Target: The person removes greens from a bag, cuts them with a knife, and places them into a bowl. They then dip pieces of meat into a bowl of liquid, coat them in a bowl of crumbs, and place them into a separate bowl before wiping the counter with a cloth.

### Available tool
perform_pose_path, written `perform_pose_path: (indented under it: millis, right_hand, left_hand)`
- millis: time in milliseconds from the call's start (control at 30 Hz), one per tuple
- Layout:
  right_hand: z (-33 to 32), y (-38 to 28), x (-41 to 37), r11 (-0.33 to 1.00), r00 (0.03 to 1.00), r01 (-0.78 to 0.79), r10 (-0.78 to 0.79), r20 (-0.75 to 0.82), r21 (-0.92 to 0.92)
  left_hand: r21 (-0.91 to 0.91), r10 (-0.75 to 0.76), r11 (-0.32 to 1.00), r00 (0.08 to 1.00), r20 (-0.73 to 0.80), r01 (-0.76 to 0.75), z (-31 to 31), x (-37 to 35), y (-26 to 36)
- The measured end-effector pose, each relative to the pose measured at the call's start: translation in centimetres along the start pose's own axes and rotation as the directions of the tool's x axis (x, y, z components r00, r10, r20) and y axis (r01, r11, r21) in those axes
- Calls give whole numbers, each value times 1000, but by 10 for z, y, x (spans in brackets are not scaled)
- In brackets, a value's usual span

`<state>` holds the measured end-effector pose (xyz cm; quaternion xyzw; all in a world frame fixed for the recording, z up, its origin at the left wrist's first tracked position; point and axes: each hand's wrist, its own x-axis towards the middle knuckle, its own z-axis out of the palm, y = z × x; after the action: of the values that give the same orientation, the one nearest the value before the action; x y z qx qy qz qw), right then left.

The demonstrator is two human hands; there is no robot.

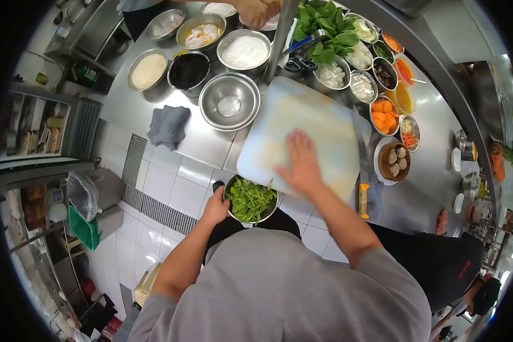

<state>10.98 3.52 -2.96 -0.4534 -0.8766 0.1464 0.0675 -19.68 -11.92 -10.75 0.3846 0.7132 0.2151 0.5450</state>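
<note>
My left hand (215,208) grips the rim of a metal bowl (276,206) filled with chopped green leaves (249,199). The bowl is held in front of my body, just below the near edge of a white cutting board (273,134). My right hand (303,162) lies flat on the board, palm down with the thumb spread out, and holds nothing. Along the board's right edge lies a large knife (363,199), its yellow handle toward me. A few green bits show at the board's near edge, above the bowl.
Nested metal bowls (229,102) and a grey cloth (169,126) are left of the board. Beyond are bowls of white powder (244,52), leafy greens (328,28) and carrot slices (385,117). A steamer basket (394,162) stands right. Another person's hand (259,12) is at the top.
</note>
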Motion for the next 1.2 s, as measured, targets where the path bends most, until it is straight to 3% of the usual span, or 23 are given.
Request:
perform_pose_path:
  millis: [67, 100, 167, 200, 267, 300, 367, 400, 467, 500, 600, 667, 733, 767, 800, 867, 967, 1067, 1200]
  right_hand:
    - [-10, 6, 17, 995, 994, -96, 95, -51, -32]
    - [-6, -4, 11, 999, 999, -53, 53, -4, -5]
    - [6, -37, -16, 990, 986, 112, -121, 111, 83]
    - [9, -53, -28, 989, 985, 120, -129, 113, 82]
    - [13, -73, -40, 848, 881, 369, -449, 148, 380]
    - [12, -71, -36, 847, 878, 375, -455, 149, 377]
    - [13, -70, -32, 948, 986, 155, -134, -94, 278]
    - [14, -74, -32, 946, 986, 159, -138, -92, 283]
    - [17, -84, -27, 935, 912, 311, -344, 225, 171]
    - [29, -88, -32, 856, 860, 444, -491, 142, 265]
    - [31, -106, -22, 858, 908, 379, -417, 42, 347]
    - [26, -109, -9, 883, 927, 358, -376, 1, 305]
    - [9, -114, 3, 768, 865, 491, -484, -130, 411]
    - [-2, -120, 7, 728, 857, 512, -463, -224, 456]
    - [7, -121, 9, 723, 855, 516, -467, -226, 459]
    - [29, -121, 18, 785, 895, 417, -443, -56, 457]
    - [23, -136, 17, 692, 888, 442, -425, -173, 571]
    - [11, -142, 23, 684, 879, 450, -454, -148, 574]
    - [-7, -136, 23, 674, 882, 470, -378, -280, 570]
  left_hand:
    - [11, 19, 1000, 1000, 22, -19, -5, 1, 5]
    - [22, -29, 999, 1000, 12, 29, -5, 1, 7]
    - [15, -3, 1000, 1000, -6, 3, -3, 4, -4]
    - [12, 23, 1000, 1000, -17, -23, -2, 4, -9]
    - [16, 33, 999, 998, -45, -32, -2, -2, -5]
    - [26, 43, 999, 997, -68, -41, -1, -2, -4]
    - [43, 40, 998, 998, -50, -38, -1, 2, -15]
    - [67, 43, 997, 999, -27, -41, -4, 1, -17]
    - [45, 12, 999, 1000, -27, -11, -5, -5, -15]
    - [18, -15, 1000, 1000, -25, 15, -6, -6, -10]
    - [12, -11, 1000, 999, -50, 12, -11, -15, -9]
    - [6, 27, 1000, 998, -60, -27, -12, -17, -29]
    - [-50, 14, 999, 994, -106, -19, -19, -22, -32]
    - [-48, 14, 999, 994, -113, -19, -25, -24, -33]
    - [-52, -25, 998, 995, -93, 20, -31, -29, -34]
    - [-58, -59, 997, 994, -90, 54, -38, -39, -32]
    - [-207, -122, 974, 985, -125, 94, -48, -50, -36]
    - [-289, -124, 954, 980, -156, 75, -55, -62, -34]
    - [-257, -137, 962, 973, -183, 87, -65, -71, -29]
